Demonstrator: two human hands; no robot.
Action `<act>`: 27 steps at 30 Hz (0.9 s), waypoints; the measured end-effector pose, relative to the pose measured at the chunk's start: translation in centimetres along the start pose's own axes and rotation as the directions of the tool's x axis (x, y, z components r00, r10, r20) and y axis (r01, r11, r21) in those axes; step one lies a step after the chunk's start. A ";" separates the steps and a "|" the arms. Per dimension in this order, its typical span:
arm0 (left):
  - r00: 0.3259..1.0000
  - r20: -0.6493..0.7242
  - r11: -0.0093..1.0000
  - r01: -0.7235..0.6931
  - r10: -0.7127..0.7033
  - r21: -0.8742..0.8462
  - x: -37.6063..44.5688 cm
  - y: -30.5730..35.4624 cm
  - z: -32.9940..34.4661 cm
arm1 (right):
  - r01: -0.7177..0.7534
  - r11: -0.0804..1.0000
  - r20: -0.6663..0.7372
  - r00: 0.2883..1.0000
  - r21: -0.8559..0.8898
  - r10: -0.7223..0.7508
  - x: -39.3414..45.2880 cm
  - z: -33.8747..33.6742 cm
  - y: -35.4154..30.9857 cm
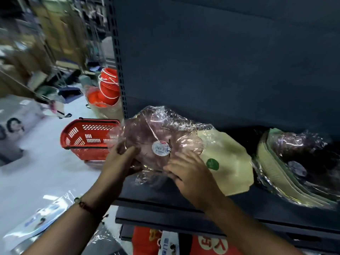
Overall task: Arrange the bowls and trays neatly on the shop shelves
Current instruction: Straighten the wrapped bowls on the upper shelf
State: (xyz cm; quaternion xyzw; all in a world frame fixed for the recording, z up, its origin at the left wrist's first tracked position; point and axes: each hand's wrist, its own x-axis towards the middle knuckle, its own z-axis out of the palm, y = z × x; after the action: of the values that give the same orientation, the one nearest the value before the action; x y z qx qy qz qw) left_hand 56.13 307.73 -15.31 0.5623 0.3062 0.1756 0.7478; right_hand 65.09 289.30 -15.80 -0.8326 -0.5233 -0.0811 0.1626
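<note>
A: Nearest the lens, lower left of the frame, what is the left hand doing?

B: Its fingers curl round the left edge of the wrapped pink bowls, mid-frame, at the shelf's left end.

A: And the right hand?

B: Fingers spread flat on the pack's lower right, touching it. Just right of it leans a cream tray, overlapped by the pack, so I judge both hands equally near for seating the pack rightward.
</note>
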 end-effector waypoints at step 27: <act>0.849 0.413 -0.107 -0.401 0.329 0.910 3.2 -5.8 -3.1 | -0.123 0.992 0.423 0.899 -0.011 0.116 4.8 5.7 0.1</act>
State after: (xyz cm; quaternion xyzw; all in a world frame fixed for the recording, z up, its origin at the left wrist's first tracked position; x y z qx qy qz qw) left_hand 56.06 310.21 -22.21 0.9812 0.1528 0.0951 0.0704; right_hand 67.09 295.38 -19.63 -0.8596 -0.4946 0.1153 0.0566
